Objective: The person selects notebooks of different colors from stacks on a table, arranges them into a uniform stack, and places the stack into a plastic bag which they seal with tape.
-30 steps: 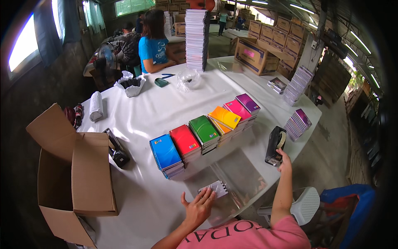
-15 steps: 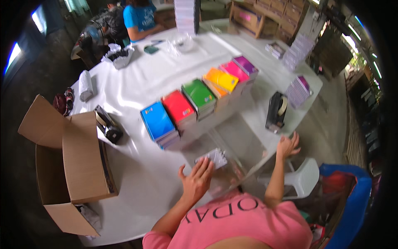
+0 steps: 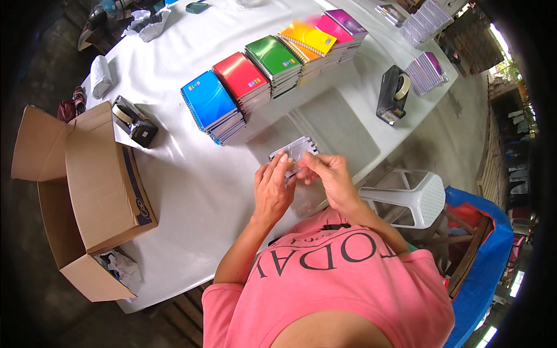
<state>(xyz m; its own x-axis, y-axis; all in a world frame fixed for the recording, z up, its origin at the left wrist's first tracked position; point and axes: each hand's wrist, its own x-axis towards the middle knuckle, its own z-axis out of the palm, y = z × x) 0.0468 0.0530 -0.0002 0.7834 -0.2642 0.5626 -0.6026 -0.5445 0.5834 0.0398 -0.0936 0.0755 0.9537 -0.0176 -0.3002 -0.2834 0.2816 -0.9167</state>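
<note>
A small pack of spiral notebooks, pale and shiny on top, sits at the table's near side. My left hand grips its near left side, fingers over the edge. My right hand is pinched at its near right edge; what lies between those fingertips is too small to make out. Beyond stands a row of notebook stacks: blue, red, green, yellow, pink and purple. A black tape dispenser stands to the right.
An open cardboard box stands at the left, with a second tape dispenser beside it. A white roll lies farther back. Wrapped notebook packs sit at the right edge. A white stool stands below that edge.
My right hand has come in from near the right tape dispenser to the notebook pack and closed into a pinch. My left hand stays at the pack. The view has tilted downward.
</note>
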